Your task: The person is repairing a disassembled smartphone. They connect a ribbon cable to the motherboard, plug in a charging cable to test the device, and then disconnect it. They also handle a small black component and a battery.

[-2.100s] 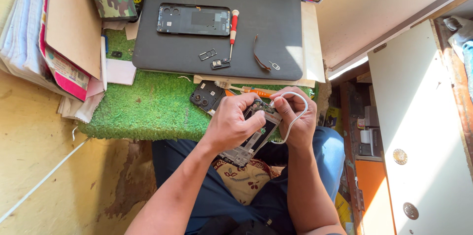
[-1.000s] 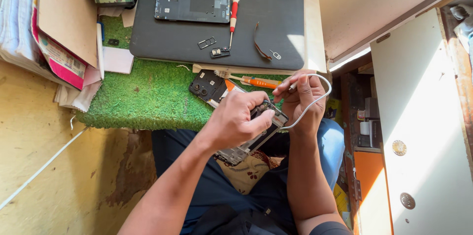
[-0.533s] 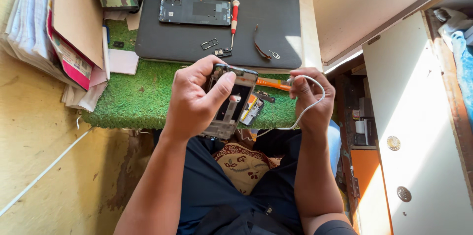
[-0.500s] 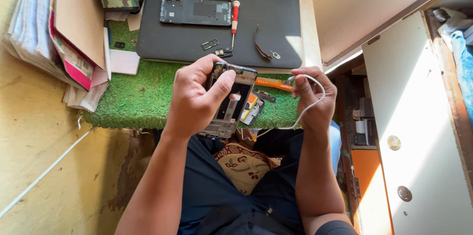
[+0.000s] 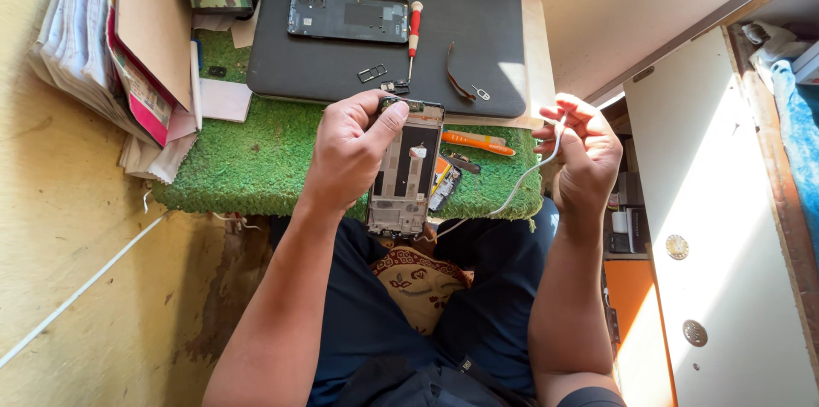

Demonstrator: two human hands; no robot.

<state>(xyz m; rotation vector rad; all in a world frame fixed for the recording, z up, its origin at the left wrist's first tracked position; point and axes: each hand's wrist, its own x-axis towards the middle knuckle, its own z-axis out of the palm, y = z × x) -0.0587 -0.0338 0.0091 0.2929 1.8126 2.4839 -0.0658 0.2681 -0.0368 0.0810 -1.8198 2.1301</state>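
A person's left hand (image 5: pixel 354 151) is clamped around the top of an opened smartphone frame with its bare grey inner chassis showing (image 5: pixel 407 170), held upright just above the near edge of a green artificial-grass mat (image 5: pixel 256 159). The right hand (image 5: pixel 583 151), to the right of the phone, has its fingers closed on a thin white cable (image 5: pixel 520 185) that runs down to the phone's lower end. A tug on the cable could strain the port or pull the phone askew – the one-handed hold looks light. Beyond the phone, a red-handled screwdriver (image 5: pixel 414 29) and black back cover (image 5: pixel 348 16) lie on a dark grey closed laptop (image 5: pixel 478 40) – small loose parts there could roll off.
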